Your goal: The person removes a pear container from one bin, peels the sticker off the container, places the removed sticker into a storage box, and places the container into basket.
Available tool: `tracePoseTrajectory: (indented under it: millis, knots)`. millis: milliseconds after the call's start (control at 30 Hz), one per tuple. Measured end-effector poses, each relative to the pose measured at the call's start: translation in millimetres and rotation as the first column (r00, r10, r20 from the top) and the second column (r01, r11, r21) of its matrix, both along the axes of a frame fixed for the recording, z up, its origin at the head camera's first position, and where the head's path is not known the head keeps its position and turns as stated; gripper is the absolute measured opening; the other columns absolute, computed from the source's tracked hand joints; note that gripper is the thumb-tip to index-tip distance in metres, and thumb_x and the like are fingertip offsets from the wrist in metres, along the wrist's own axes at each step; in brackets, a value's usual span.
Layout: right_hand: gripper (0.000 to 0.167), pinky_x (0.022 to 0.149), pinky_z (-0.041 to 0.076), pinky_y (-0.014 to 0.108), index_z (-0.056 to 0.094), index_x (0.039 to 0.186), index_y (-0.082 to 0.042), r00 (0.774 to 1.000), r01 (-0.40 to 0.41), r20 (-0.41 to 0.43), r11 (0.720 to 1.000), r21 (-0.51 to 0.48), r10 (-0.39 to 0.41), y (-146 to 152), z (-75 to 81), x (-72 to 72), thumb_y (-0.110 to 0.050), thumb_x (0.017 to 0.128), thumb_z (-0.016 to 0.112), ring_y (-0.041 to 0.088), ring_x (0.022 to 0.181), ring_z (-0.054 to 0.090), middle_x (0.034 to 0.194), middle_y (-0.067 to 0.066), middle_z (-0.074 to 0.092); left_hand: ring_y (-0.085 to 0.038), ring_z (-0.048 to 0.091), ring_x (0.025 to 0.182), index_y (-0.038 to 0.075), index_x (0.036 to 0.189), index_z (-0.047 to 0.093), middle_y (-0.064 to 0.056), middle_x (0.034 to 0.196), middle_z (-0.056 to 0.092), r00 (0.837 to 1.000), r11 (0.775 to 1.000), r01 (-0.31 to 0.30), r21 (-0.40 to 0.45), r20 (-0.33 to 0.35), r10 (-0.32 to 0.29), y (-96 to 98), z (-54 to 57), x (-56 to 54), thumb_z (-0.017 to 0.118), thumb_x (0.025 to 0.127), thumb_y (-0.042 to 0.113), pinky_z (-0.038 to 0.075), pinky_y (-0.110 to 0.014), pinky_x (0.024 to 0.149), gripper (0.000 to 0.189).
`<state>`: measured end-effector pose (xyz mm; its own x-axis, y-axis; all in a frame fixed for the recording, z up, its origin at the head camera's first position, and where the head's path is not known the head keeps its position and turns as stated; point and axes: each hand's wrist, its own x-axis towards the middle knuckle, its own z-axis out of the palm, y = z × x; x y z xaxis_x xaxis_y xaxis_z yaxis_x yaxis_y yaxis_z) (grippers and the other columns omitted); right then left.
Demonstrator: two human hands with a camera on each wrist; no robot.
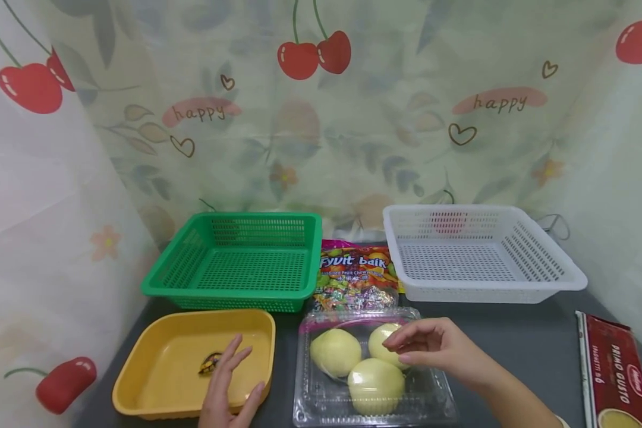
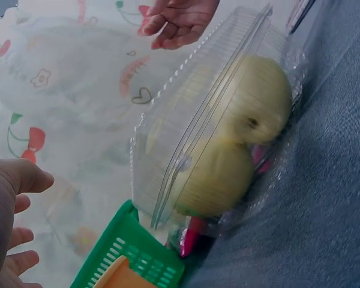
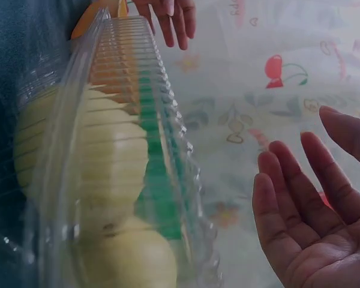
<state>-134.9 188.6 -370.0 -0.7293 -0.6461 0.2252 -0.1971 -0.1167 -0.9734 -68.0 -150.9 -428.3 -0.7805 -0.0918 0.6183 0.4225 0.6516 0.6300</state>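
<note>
A clear plastic clamshell box (image 1: 321,410) with three pale yellow-green round fruits (image 1: 375,386) inside stands at the front middle of the table, its lid down. Over the near right part of the yellow tray (image 1: 192,410) is my left hand (image 1: 224,386), fingers spread and holding nothing. A small dark-and-yellow wrapped piece (image 1: 210,364) lies in that tray, just left of my fingers. My right hand (image 1: 433,345) hovers above the box's right side, overlapping one fruit in the head view. In the right wrist view its fingers (image 3: 282,192) are loosely bent, with an empty palm.
Behind the tray sits a green basket (image 1: 235,294), and a white basket (image 1: 487,291) stands at the back right. A colourful bag of fruit chews (image 1: 355,276) lies between them. At the right edge is a red spaghetti packet (image 1: 620,374). A printed curtain (image 1: 342,160) hangs behind.
</note>
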Motion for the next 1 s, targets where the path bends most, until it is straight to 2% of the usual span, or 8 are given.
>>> tracePoseTrajectory:
  millis: [67,267,367,500,633,800,900,1000]
  knots:
    - [0.027,0.083,0.054,0.023,0.064,0.112,-0.003,1.000,0.001,-0.004,1.000,-0.015,-0.001,5.6,-2.3,3.3,0.007,0.088,0.053,0.010,0.101,0.064,0.111,-0.004,0.068,0.015,0.022,0.131,0.003,0.122,0.053,-0.020,0.137,0.045,1.000,1.000,0.016,-0.002,0.000,-0.016,3.0,-1.0,0.4,0.075,0.067,-0.008,0.019,0.002,0.098,0.060]
    - [0.033,0.090,0.051,0.023,0.059,0.118,0.001,0.999,0.033,-0.023,0.999,-0.040,-0.034,18.7,-12.1,11.3,0.011,0.089,0.049,0.013,0.108,0.062,0.117,-0.002,0.066,0.015,0.023,0.129,0.005,0.122,0.054,-0.014,0.140,0.045,0.998,1.000,0.010,-0.016,0.063,-0.009,15.7,0.6,4.2,0.077,0.069,-0.001,0.036,-0.013,0.096,0.058]
    - [0.033,0.092,0.050,0.022,0.057,0.121,0.003,0.998,0.069,-0.001,0.997,-0.019,-0.069,25.4,-16.5,15.4,0.010,0.090,0.048,0.012,0.111,0.060,0.120,-0.003,0.064,0.010,0.026,0.129,0.009,0.123,0.054,-0.014,0.142,0.043,0.995,1.000,0.030,0.000,0.093,-0.030,20.1,2.1,5.8,0.076,0.072,0.002,0.048,-0.037,0.094,0.056]
    - [0.032,0.092,0.049,0.020,0.054,0.123,0.006,0.989,0.146,0.010,0.988,0.046,-0.147,33.4,-21.5,23.2,0.006,0.091,0.050,0.009,0.113,0.059,0.123,-0.005,0.063,-0.016,0.037,0.130,0.012,0.124,0.054,-0.016,0.143,0.041,0.985,0.997,0.058,0.044,0.158,-0.064,26.3,4.8,8.7,0.075,0.074,0.005,0.046,-0.060,0.086,0.054]
    - [0.034,0.092,0.049,0.020,0.052,0.123,0.008,0.977,0.211,-0.048,0.976,0.055,-0.209,38.0,-28.7,30.4,0.009,0.089,0.050,0.007,0.113,0.058,0.124,-0.006,0.062,-0.038,0.040,0.127,0.012,0.123,0.056,-0.017,0.144,0.040,0.962,0.993,0.050,0.103,0.263,-0.076,32.1,8.6,11.9,0.075,0.075,0.007,0.044,-0.061,0.090,0.052]
    - [0.040,0.094,0.046,0.014,0.049,0.126,0.010,0.952,0.280,-0.128,0.960,-0.001,-0.277,41.3,-40.1,37.5,0.015,0.087,0.050,0.002,0.117,0.055,0.127,-0.004,0.061,-0.038,0.040,0.129,0.014,0.122,0.057,-0.016,0.145,0.039,0.936,0.992,0.055,0.114,0.339,-0.091,35.8,10.3,13.6,0.076,0.075,0.014,0.041,-0.059,0.096,0.050]
    - [0.043,0.095,0.043,0.011,0.047,0.127,0.011,0.928,0.336,-0.170,0.942,-0.009,-0.332,42.4,-46.9,41.1,0.016,0.085,0.052,-0.001,0.119,0.051,0.130,-0.007,0.059,-0.037,0.040,0.130,0.015,0.121,0.058,-0.015,0.145,0.039,0.921,0.991,0.068,0.115,0.375,-0.107,37.7,10.4,13.8,0.076,0.075,0.020,0.039,-0.058,0.098,0.049]
    - [0.046,0.096,0.041,0.009,0.046,0.129,0.010,0.907,0.395,-0.165,0.918,0.010,-0.389,42.4,-52.5,45.1,0.014,0.084,0.055,-0.005,0.120,0.049,0.131,-0.012,0.057,-0.036,0.039,0.132,0.016,0.120,0.059,-0.013,0.146,0.039,0.906,0.991,0.074,0.109,0.408,-0.112,39.3,10.6,14.0,0.076,0.076,0.026,0.038,-0.057,0.100,0.048]
